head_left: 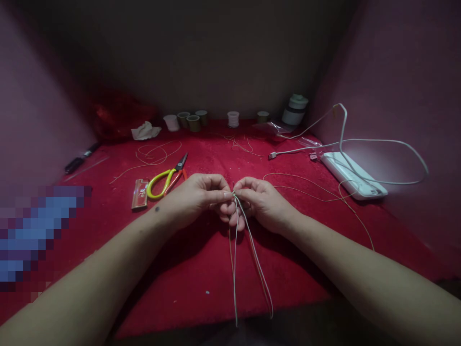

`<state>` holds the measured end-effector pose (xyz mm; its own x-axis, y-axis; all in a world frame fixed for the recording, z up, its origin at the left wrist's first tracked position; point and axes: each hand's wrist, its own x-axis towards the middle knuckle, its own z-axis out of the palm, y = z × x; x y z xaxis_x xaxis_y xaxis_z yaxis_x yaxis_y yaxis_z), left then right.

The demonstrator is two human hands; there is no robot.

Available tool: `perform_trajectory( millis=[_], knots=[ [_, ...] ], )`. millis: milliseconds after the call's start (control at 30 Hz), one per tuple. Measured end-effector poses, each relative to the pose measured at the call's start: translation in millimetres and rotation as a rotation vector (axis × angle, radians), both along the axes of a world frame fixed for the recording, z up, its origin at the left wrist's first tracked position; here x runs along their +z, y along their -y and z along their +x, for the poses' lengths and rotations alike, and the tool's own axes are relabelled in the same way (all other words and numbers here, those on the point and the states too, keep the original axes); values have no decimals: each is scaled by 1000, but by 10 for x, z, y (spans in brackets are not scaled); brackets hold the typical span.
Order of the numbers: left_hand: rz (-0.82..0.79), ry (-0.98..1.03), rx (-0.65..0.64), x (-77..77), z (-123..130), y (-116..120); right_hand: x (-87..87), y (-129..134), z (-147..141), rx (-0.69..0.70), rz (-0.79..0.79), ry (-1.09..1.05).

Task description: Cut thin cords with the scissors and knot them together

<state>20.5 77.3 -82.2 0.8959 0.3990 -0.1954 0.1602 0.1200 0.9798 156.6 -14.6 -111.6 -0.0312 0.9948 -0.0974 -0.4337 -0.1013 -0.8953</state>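
Pale cords (234,278): gathered in a small knot between the fingertips, their long strands hanging from there toward the wearer, over the desk's near edge.
Desk (173,283): red-covered, beneath both hands.
Left hand (201,197): thumb and forefinger closed in a pinch on the knotted cords, other fingers curled below.
Right hand (266,204): pinching the same knot from its side, thumb and forefinger together, fingertips close to the left's.
Scissors (179,166): just beyond the left wrist, yellow handle showing, blades pointing away.
Small box (139,194): left of the scissors.
Loose cord (306,178): trailing off right of the right hand.
White device (355,178): farther right, a white cable (382,141) looping over it.
Crumpled tissue (146,130): well beyond the left hand.
White spool (233,119): far ahead, roughly in line with the hands.
Lidded jar (294,110): far beyond the right hand.
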Motion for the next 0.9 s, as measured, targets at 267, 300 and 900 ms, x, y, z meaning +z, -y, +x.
perform_trajectory(
  millis=[267,300,900],
  knots=[
    [-17,3,14,-10,-2,5,2,-4,19,-1,-27,16],
    [-14,-1,19,-13,-2,3,-1,-2,24,3,-21,16],
    [140,-154,79,54,8,12,10,17,10,-50,8,162]
  ],
)
